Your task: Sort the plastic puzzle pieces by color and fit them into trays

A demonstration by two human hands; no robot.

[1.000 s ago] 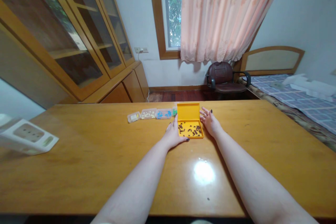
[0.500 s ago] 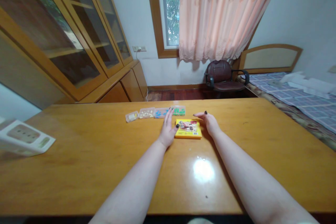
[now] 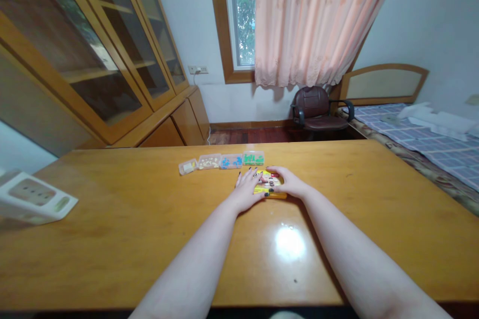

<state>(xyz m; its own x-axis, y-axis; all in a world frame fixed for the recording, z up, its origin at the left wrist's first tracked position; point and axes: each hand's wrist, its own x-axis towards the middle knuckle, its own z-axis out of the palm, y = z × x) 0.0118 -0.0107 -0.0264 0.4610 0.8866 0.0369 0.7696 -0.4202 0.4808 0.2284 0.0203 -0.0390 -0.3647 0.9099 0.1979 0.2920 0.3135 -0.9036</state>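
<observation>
A flat yellow box (image 3: 275,182) with a printed top lies on the wooden table, partly covered by both hands. My left hand (image 3: 247,193) rests over its left part, fingers spread across the top and thumb along the near edge. From the right side, my right hand (image 3: 292,183) is curved around the box, its fingers at the far edge and its thumb near the front. Beyond the hands stand small clear containers in a row: one with green pieces (image 3: 253,158), one with blue pieces (image 3: 231,161), one with cream pieces (image 3: 209,162) and a smaller one (image 3: 187,167) at the left end.
On the table's (image 3: 130,239) left side lies a white box-like object (image 3: 37,197) with a window. A glass-door cabinet (image 3: 123,45) stands at the left. Past the far edge are a dark armchair (image 3: 316,107) and a pink curtain (image 3: 310,20); a bed (image 3: 430,129) is at the right.
Both hands have closed in on the yellow box. My left hand has moved right onto its top, uncovering the blue and green containers; my right hand has moved left onto its right side.
</observation>
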